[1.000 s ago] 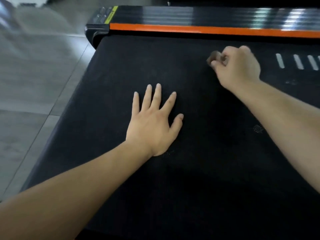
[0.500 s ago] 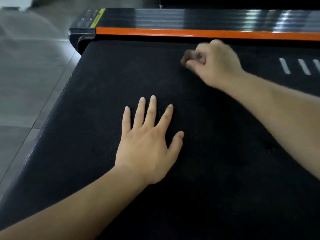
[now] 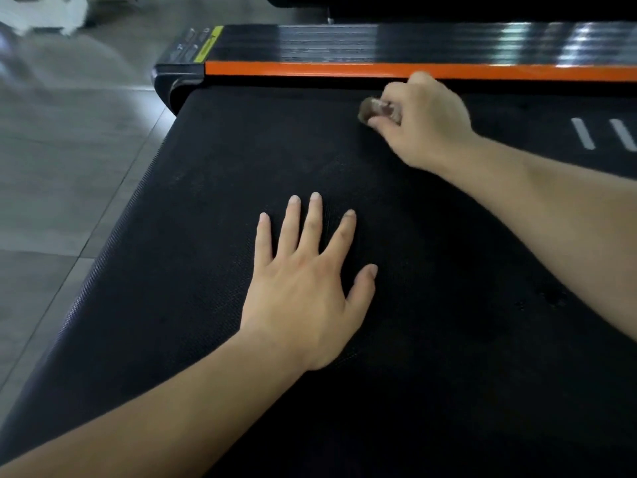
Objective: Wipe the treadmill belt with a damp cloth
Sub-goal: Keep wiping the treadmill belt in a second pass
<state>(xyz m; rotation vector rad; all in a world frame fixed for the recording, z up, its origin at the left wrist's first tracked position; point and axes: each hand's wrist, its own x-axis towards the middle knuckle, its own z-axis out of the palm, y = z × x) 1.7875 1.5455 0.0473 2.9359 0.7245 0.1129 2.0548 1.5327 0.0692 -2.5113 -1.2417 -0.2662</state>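
Observation:
A black textured treadmill belt (image 3: 213, 236) fills most of the view. My left hand (image 3: 306, 288) lies flat on it, palm down, fingers spread, near the middle. My right hand (image 3: 420, 122) is closed around a small bunched brownish-grey cloth (image 3: 370, 108), which pokes out at the fingertips and presses on the belt close to its far edge. Most of the cloth is hidden inside the fist.
An orange strip (image 3: 310, 69) and a glossy black ribbed cover (image 3: 344, 43) run along the belt's far edge. White stripes (image 3: 582, 132) mark the belt at the right. Grey floor tiles (image 3: 62, 167) lie to the left of the treadmill.
My right hand with the cloth slid leftward along the far part of the belt, then held about there. My left hand stayed flat; the view shifted.

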